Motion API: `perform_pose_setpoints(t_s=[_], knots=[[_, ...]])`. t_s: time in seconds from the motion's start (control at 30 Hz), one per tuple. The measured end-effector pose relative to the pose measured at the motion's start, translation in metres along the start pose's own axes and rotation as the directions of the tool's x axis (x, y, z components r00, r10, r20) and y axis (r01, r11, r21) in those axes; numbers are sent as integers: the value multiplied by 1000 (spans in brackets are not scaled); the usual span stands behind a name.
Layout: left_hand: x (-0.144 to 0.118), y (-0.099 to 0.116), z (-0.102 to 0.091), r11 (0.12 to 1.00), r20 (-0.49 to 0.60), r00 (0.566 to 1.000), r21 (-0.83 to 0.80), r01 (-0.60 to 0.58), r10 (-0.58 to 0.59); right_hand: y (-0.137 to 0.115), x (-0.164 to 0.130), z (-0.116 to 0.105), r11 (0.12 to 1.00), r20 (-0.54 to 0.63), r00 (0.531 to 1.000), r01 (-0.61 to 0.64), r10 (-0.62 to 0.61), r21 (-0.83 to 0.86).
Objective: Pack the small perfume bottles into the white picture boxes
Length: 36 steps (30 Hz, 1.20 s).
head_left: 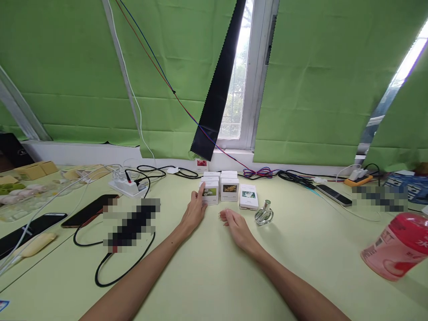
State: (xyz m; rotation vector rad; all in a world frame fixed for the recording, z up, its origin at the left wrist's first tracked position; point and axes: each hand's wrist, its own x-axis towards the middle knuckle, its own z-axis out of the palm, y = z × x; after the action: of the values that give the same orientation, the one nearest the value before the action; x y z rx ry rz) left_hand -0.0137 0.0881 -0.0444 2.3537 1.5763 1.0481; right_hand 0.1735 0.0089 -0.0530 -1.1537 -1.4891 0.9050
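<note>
Several small white boxes with flower pictures stand in a cluster at the table's middle. My left hand point(194, 211) rests on the table with its fingers against the left side of the front left box point(210, 192). To its right stand a second box point(230, 189) and a flat-lying box point(248, 196). My right hand point(235, 224) lies loosely curled on the table just in front of the boxes, holding nothing. A small glass perfume bottle point(264, 214) stands right of that hand, apart from it.
A white power strip point(127, 186) with cables sits at the left, along with two phones point(87, 211) and a black looped cable point(110, 267). A pink bottle point(397, 246) lies at the right edge. More cables and a remote point(333, 195) run along the window sill.
</note>
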Motion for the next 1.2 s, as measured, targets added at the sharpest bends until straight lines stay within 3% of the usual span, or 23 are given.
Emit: perform_pose_setpoints(t_s=[0.37,0.53,0.67,0.8,0.97,1.2], knots=[[0,-6,2,993,-25,998,-108,-56,53,-9,-2,-4,999,-28,999,17,-18,-33],[-3,-4,3,982,-50,998,-181,-46,37,-8,1,-9,983,-86,990,101,-115,-155],[-7,13,0,971,-170,985,-239,-7,-34,1,8,-19,911,-208,937,193,-282,-365],[-16,33,-3,954,-244,970,-285,-97,26,11,15,-28,817,-270,879,198,-392,-542],[-31,47,3,942,-44,990,-306,-141,134,19,18,-26,721,-272,873,121,-404,-682],[-41,56,6,921,146,962,-349,-170,233,29,24,-24,624,-288,865,36,-410,-781]])
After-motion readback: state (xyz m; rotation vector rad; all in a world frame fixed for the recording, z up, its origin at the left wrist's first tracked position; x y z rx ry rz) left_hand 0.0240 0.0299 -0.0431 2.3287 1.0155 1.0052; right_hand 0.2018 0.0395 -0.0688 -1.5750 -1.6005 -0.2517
